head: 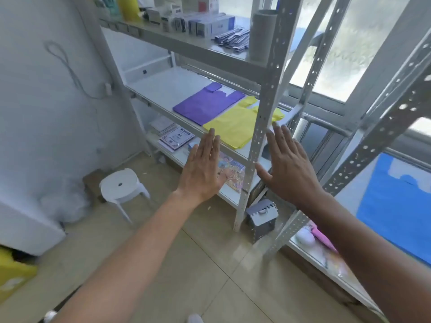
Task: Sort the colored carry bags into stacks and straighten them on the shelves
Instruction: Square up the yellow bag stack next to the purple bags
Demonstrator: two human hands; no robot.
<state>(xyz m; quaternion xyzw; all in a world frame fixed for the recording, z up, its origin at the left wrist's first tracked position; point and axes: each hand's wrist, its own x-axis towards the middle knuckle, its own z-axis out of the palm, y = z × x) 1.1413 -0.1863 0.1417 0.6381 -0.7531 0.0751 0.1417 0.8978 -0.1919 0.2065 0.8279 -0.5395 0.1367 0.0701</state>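
While both arms reach forward at waist height, the left hand point(202, 170) and the right hand point(289, 169) are flat and spread, fingers apart, palms facing away, holding nothing; they hang in the air short of the middle shelf point(161, 85) of a grey metal rack, one on either side of its front upright post point(261, 127); on that shelf a purple bag stack point(205, 104) lies flat, and just beside it, toward the post, a yellow bag stack point(235, 128) with its near edge overhanging the shelf lip; well apart, on the neighbouring rack at the right, lie the blue bags point(396, 210); the sorting looks done, so this seems the straightening step; next, the hands would need to press and square the yellow stack back from the edge.
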